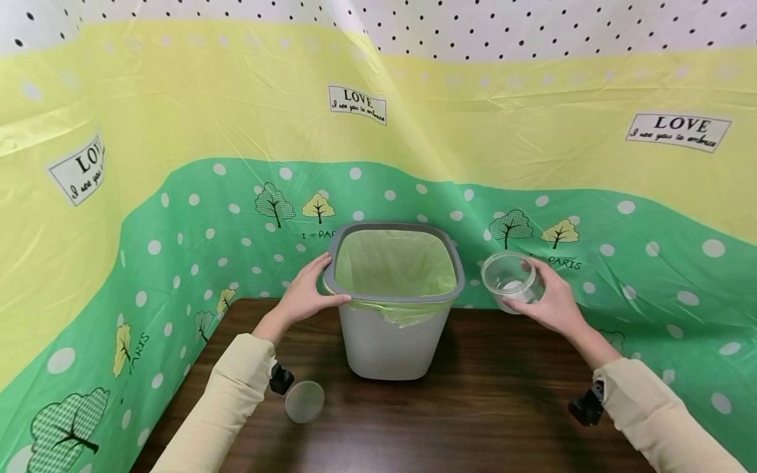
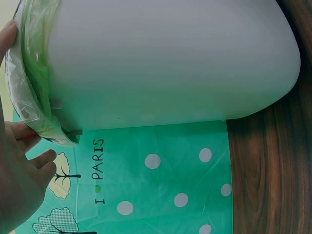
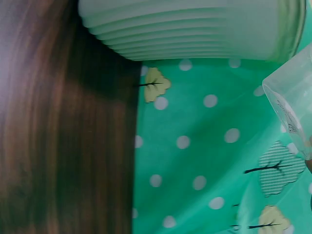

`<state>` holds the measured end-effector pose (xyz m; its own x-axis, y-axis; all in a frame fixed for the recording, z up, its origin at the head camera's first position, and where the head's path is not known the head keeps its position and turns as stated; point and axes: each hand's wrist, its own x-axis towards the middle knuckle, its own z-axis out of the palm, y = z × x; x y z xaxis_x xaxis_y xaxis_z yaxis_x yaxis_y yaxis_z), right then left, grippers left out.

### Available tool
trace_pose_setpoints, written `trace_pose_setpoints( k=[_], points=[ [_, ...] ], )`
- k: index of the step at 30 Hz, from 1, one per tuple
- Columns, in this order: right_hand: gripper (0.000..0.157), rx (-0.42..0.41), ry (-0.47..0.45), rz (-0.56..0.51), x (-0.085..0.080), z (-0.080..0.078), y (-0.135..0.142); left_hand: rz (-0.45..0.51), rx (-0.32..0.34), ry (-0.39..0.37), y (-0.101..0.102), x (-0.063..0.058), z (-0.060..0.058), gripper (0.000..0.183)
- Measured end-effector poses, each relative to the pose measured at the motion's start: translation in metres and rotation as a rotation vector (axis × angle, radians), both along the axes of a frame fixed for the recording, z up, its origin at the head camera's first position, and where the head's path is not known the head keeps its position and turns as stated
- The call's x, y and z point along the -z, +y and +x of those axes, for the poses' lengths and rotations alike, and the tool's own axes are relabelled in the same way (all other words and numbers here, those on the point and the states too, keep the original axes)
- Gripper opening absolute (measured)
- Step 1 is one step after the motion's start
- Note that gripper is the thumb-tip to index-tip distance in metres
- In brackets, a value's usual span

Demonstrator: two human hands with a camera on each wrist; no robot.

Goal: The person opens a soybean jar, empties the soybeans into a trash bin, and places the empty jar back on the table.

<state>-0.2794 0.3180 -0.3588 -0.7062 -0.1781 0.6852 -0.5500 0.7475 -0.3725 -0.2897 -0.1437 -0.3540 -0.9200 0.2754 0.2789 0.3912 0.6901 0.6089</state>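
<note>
A grey-white trash can (image 1: 390, 341) with a grey rim stands upright on the table, lined with a pale green plastic bag (image 1: 402, 263). My left hand (image 1: 304, 292) grips the rim's left corner, thumb along the front and fingers at the side. In the left wrist view, fingertips (image 2: 29, 136) meet the rim beside the folded bag edge. To the right of the can, my right hand (image 1: 552, 299) holds a clear round plastic container (image 1: 508, 279), its open mouth tilted toward the can. Something whitish, perhaps a label, shows at the container's bottom; the right wrist view catches only the container's side (image 3: 292, 97).
A round translucent lid (image 1: 304, 401) lies flat on the dark wooden table (image 1: 473, 420), near my left forearm. A green and yellow printed cloth (image 1: 236, 98) hangs behind the table and along its left side. Each wrist carries a small black camera (image 1: 587, 404).
</note>
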Motion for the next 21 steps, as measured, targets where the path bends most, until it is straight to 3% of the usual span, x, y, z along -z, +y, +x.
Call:
trace_pose_setpoints(
  k=[12, 21],
  points=[
    [0.077, 0.071, -0.094, -0.088, 0.057, 0.010, -0.002, 0.004, 0.006, 0.015, -0.001, 0.002, -0.001, 0.095],
    [0.078, 0.126, -0.231, -0.148, 0.114, 0.019, -0.010, 0.018, 0.006, 0.006, -0.001, 0.003, 0.000, 0.093]
  ],
)
